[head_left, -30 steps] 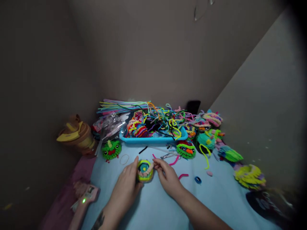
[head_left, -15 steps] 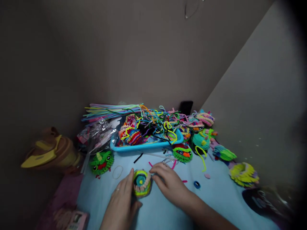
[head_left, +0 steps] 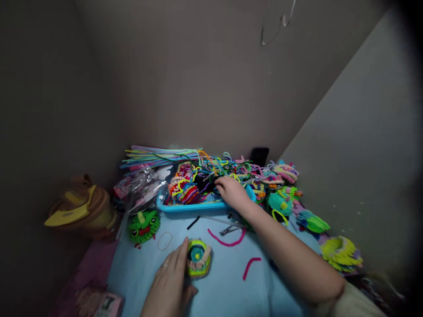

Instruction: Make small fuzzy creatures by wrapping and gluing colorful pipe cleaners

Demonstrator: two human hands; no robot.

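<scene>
My left hand (head_left: pixel 170 279) rests on the blue cloth and grips a round pipe-cleaner piece (head_left: pixel 198 257) with yellow-green, pink and blue rings. My right hand (head_left: pixel 231 191) is stretched out over the blue tray (head_left: pixel 190 206), its fingers curled down into the tangle of coloured pipe cleaners (head_left: pixel 211 176). What its fingertips hold, if anything, is hidden in the tangle. Two loose pink pipe-cleaner bits (head_left: pixel 228 240) lie on the cloth between the hands, beside metal clippers (head_left: pixel 228 229).
Finished fuzzy figures surround the tray: a green frog face (head_left: pixel 144 224) at left, teal and green ones (head_left: pixel 280 200) and a yellow-green one (head_left: pixel 340 251) at right. A bundle of straight pipe cleaners (head_left: pixel 155 154), a plastic bag (head_left: pixel 142 187) and a brown-yellow toy (head_left: pixel 79 209) stand at back left.
My right hand has left the round piece and reached forward into the blue tray. My left hand stays on the round piece. The pink bits on the cloth are now uncovered.
</scene>
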